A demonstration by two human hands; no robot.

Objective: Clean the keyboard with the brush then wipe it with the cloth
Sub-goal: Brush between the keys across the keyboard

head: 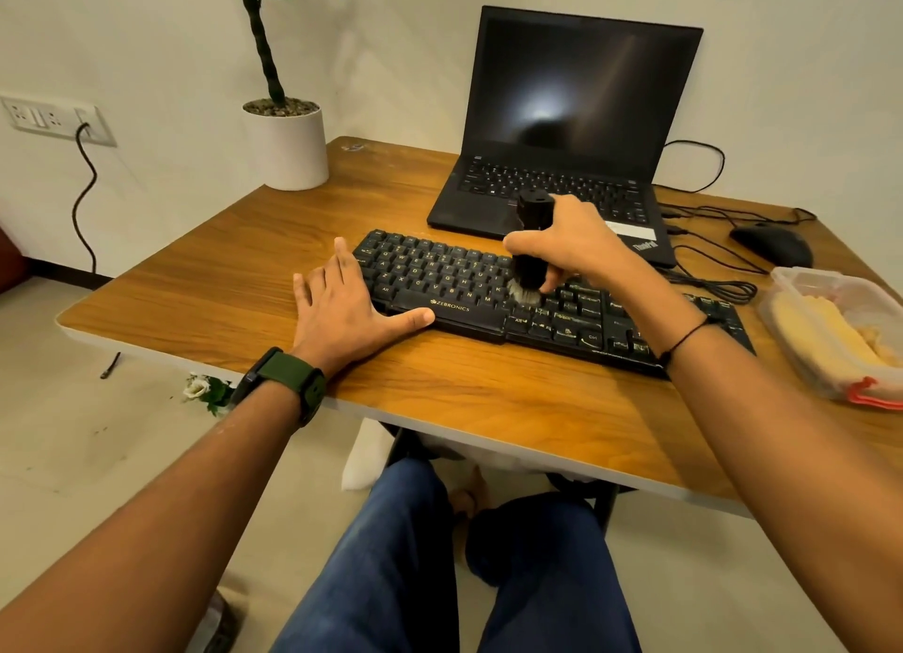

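A black keyboard (440, 281) lies across the middle of the wooden table (205, 281). My right hand (571, 247) grips a black cylindrical brush (532, 242) held upright, its pale bristles pressed onto the keys near the keyboard's middle. My left hand (342, 310) lies flat with straight fingers at the keyboard's left end, thumb along its front edge. A yellow cloth (826, 335) sits inside a clear plastic container (801, 281) at the table's right edge.
An open black laptop (562, 115) stands just behind the keyboard. A black mouse (772, 244) and loose cables (708, 281) lie at the back right. A white plant pot (288, 144) occupies the back left corner. My legs are under the table's front edge.
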